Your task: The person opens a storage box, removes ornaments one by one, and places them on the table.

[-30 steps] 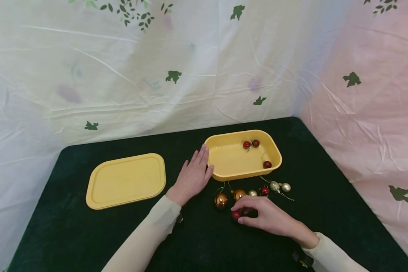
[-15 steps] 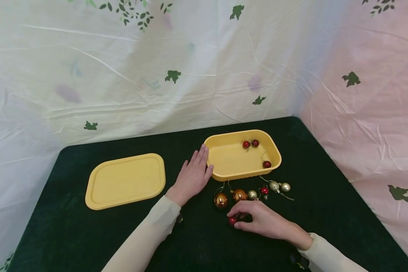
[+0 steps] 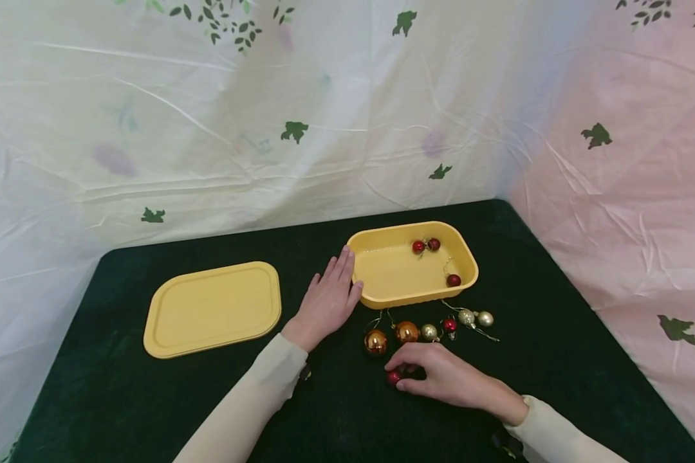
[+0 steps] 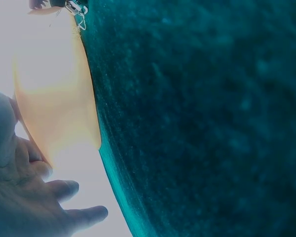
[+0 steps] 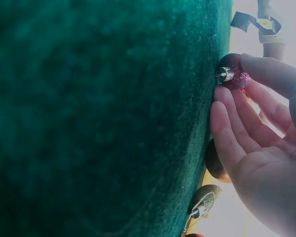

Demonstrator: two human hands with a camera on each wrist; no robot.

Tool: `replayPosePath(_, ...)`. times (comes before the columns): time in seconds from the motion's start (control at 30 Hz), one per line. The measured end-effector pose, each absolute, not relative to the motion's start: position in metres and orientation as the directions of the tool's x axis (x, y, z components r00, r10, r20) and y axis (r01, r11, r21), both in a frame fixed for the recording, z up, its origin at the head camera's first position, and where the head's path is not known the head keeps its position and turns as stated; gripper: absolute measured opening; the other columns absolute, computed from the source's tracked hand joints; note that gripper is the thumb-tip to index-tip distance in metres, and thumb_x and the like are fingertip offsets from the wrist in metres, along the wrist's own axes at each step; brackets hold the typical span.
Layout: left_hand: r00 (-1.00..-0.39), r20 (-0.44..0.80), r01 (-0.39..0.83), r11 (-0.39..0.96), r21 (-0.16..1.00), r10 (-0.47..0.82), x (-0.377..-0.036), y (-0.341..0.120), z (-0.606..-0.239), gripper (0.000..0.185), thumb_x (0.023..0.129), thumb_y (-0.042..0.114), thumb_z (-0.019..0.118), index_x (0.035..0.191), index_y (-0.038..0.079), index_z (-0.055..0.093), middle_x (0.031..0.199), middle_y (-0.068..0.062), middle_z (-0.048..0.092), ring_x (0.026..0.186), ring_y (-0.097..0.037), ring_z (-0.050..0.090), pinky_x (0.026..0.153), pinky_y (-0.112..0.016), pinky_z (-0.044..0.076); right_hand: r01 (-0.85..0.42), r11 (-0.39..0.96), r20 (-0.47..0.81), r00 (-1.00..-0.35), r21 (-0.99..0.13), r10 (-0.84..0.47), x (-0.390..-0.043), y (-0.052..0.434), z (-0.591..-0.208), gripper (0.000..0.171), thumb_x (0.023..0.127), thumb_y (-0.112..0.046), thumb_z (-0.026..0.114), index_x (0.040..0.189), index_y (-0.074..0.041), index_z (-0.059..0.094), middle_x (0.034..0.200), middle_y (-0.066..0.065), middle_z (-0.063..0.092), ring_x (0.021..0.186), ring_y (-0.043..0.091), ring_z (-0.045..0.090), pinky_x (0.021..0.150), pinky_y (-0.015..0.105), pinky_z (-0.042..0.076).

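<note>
My right hand [image 3: 452, 376] pinches a red glitter Christmas bauble [image 3: 392, 378] between thumb and fingers, low at the cloth. The right wrist view shows the silver cap of this bauble [image 5: 234, 74] facing the cloth. With fingers straight, my left hand [image 3: 327, 299] rests against the left wall of a yellow box [image 3: 408, 301]. Inside the box are three dark red baubles, one of them [image 3: 454, 280] near the front right corner. Just beyond my right hand lie two copper baubles, the left one [image 3: 376, 342] shiny, and a gold bauble [image 3: 428, 332].
A flat yellow lid [image 3: 214, 310] lies left of the box. Right of the gold bauble are a small red ornament [image 3: 449, 325] and two pale gold baubles, one [image 3: 485, 319] outermost, with loose strings. A printed curtain [image 3: 324, 116] hangs behind the dark green cloth.
My right hand has shifted a little to the left along the cloth with the red bauble, uncovering the gold bauble. The left hand stays at the box.
</note>
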State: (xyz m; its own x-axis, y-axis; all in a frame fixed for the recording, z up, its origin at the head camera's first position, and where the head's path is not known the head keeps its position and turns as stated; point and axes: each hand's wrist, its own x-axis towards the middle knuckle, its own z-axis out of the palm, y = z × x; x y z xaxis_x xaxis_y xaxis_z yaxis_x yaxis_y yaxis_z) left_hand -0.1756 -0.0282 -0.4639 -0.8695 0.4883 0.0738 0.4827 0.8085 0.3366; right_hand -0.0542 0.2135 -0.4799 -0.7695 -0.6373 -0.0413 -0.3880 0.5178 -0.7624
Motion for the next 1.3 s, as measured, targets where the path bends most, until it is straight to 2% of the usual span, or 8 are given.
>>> replayPosePath(0.27, -0.870, 0.071, 0.480, 0.808, 0.341, 0.487, -0.175, -0.028, -0.464, 0.068, 0.113, 0.043, 0.036, 0.167, 0.011, 0.012, 0.174, -0.002, 0.004, 0.157, -0.030, 0.020, 0.118, -0.063, 0.029, -0.373, 0.526, -0.039, -0.787, -0.764, -0.615, -0.051, 0.220, -0.473, 0.028, 0.097, -0.030, 0.073, 0.123, -0.021, 0.070, 0.119, -0.012, 0.068, 0.103, 0.006, 0.066, 0.088, 0.029, 0.056)
replayPosePath(0.47, -0.865, 0.080, 0.491, 0.799, 0.347, 0.496, -0.176, -0.029, -0.464, 0.068, 0.113, 0.045, 0.035, 0.167, 0.010, 0.013, 0.174, -0.002, 0.004, 0.157, -0.031, 0.021, 0.118, -0.063, 0.029, -0.414, 0.525, 0.071, -0.829, -0.743, -0.554, -0.050, 0.237, -0.453, 0.029, 0.098, -0.032, 0.072, 0.124, -0.018, 0.071, 0.121, -0.007, 0.071, 0.104, 0.013, 0.068, 0.089, 0.034, 0.058)
replayPosePath(0.63, -0.864, 0.082, 0.493, 0.800, 0.342, 0.497, -0.177, -0.028, -0.464, 0.068, 0.113, 0.045, 0.034, 0.167, 0.011, 0.012, 0.174, -0.002, 0.003, 0.157, -0.030, 0.021, 0.117, -0.063, 0.030, -0.380, 0.544, 0.132, -0.888, -0.748, -0.440, -0.057, 0.255, -0.429, 0.023, 0.100, -0.024, 0.071, 0.123, -0.019, 0.072, 0.115, -0.003, 0.073, 0.098, 0.012, 0.068, 0.084, 0.034, 0.058)
replayPosePath(0.8, -0.866, 0.074, 0.487, 0.803, 0.343, 0.494, -0.176, -0.028, -0.465, 0.068, 0.113, 0.045, 0.034, 0.167, 0.011, 0.012, 0.174, -0.002, 0.003, 0.157, -0.030, 0.020, 0.118, -0.063, 0.029, -0.344, 0.589, 0.179, -0.930, -0.731, -0.321, -0.075, 0.271, -0.416, 0.023, 0.101, -0.019, 0.070, 0.123, -0.022, 0.073, 0.114, -0.002, 0.073, 0.098, 0.010, 0.067, 0.086, 0.030, 0.056)
replayPosePath(0.93, -0.867, 0.069, 0.484, 0.802, 0.349, 0.493, -0.175, -0.028, -0.465, 0.068, 0.113, 0.045, 0.034, 0.167, 0.011, 0.011, 0.174, -0.002, 0.003, 0.157, -0.030, 0.020, 0.118, -0.063, 0.029, -0.337, 0.647, 0.224, -0.941, -0.684, -0.254, -0.093, 0.278, -0.412, 0.025, 0.102, -0.022, 0.069, 0.126, -0.019, 0.072, 0.116, 0.000, 0.072, 0.103, 0.014, 0.066, 0.092, 0.038, 0.056)
replayPosePath(1.1, -0.867, 0.074, 0.484, 0.801, 0.352, 0.492, -0.175, -0.028, -0.465, 0.068, 0.113, 0.046, 0.034, 0.167, 0.011, 0.013, 0.174, -0.002, 0.004, 0.157, -0.030, 0.020, 0.118, -0.063, 0.029, -0.337, 0.683, 0.249, -0.941, -0.648, -0.227, -0.123, 0.281, -0.414, 0.033, 0.102, -0.025, 0.070, 0.132, -0.011, 0.069, 0.127, 0.010, 0.069, 0.118, 0.033, 0.065, 0.100, 0.055, 0.052)
replayPosePath(1.2, -0.868, 0.070, 0.482, 0.804, 0.349, 0.491, -0.175, -0.029, -0.465, 0.069, 0.112, 0.047, 0.033, 0.167, 0.011, 0.012, 0.174, -0.002, 0.004, 0.157, -0.029, 0.019, 0.118, -0.063, 0.028, -0.324, 0.692, 0.228, -0.946, -0.645, -0.231, -0.142, 0.281, -0.417, 0.039, 0.102, -0.025, 0.070, 0.136, -0.008, 0.066, 0.138, 0.015, 0.063, 0.127, 0.039, 0.059, 0.104, 0.058, 0.048)
replayPosePath(1.3, -0.869, 0.063, 0.480, 0.806, 0.347, 0.491, -0.175, -0.029, -0.465, 0.069, 0.112, 0.047, 0.032, 0.167, 0.012, 0.011, 0.174, -0.001, 0.003, 0.157, -0.029, 0.019, 0.119, -0.063, 0.028, -0.305, 0.707, 0.201, -0.952, -0.639, -0.229, -0.158, 0.280, -0.420, 0.044, 0.101, -0.025, 0.070, 0.139, -0.006, 0.063, 0.140, 0.017, 0.061, 0.127, 0.040, 0.057, 0.105, 0.058, 0.047)
